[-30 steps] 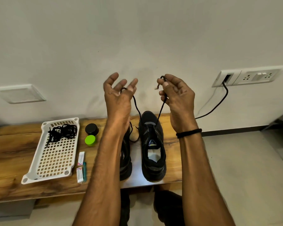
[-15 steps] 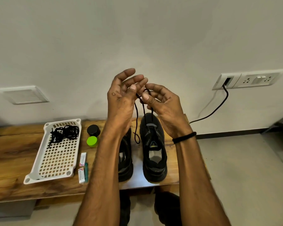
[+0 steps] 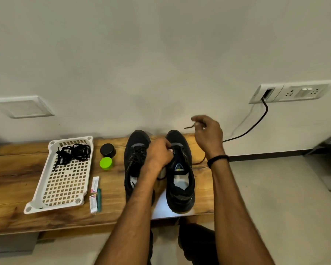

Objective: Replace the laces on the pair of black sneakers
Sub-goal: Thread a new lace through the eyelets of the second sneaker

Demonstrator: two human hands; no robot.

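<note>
Two sneakers (image 3: 180, 178) stand side by side on the desk (image 3: 11, 178). The left hand (image 3: 159, 154) pinches at the right sneaker's eyelets. The right hand (image 3: 208, 134) grips one lace (image 3: 189, 127) end.

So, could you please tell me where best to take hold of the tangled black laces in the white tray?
Pinch the dense knot of the tangled black laces from above. They lie in a loose heap at the far end of the white perforated plastic tray, whose raised rim blocks a sideways approach; the trailing ends would probably slip.

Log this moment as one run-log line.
left hand: at right sneaker eyelets | right hand: grip on lace end | left sneaker: laced
</note>
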